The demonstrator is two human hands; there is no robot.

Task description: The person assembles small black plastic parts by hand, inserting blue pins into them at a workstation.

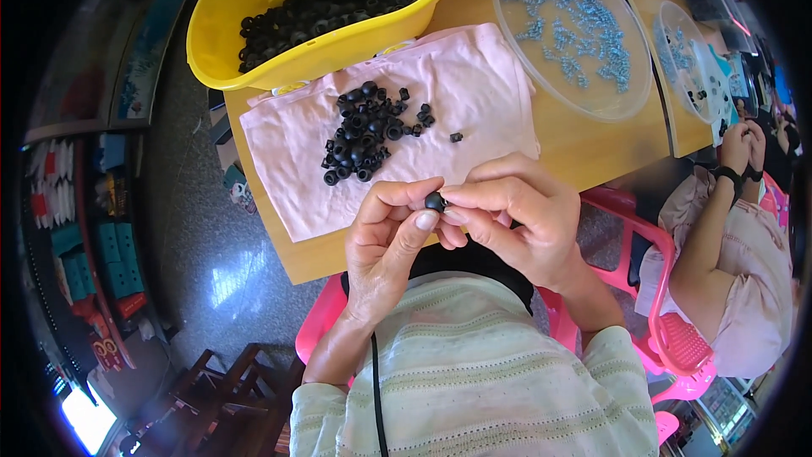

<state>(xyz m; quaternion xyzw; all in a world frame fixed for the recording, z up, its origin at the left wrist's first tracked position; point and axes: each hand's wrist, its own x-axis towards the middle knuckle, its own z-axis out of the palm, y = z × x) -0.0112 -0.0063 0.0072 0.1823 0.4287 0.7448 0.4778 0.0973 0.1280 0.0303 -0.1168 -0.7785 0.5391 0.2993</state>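
Observation:
A small round black part [435, 201] is pinched between the fingertips of both hands, just off the near edge of the pink cloth. My left hand [387, 228] grips it with thumb and forefinger. From the other side, the thumb and fingers of my right hand [520, 211] close on it too; whether they pinch a second small piece I cannot make out. Beyond my hands, a loose pile of black round and ring-shaped parts [359, 137] lies on the pink cloth [474, 76]. One small black piece [456, 137] sits apart, right of the pile.
A yellow tub [317, 59] full of black parts stands at the far left. Right of it, a clear oval tray [596, 106] holds small blue pieces on the wooden table [575, 148]. A smaller tray [706, 106] stands farther right, where another person's hands [744, 148] are at work.

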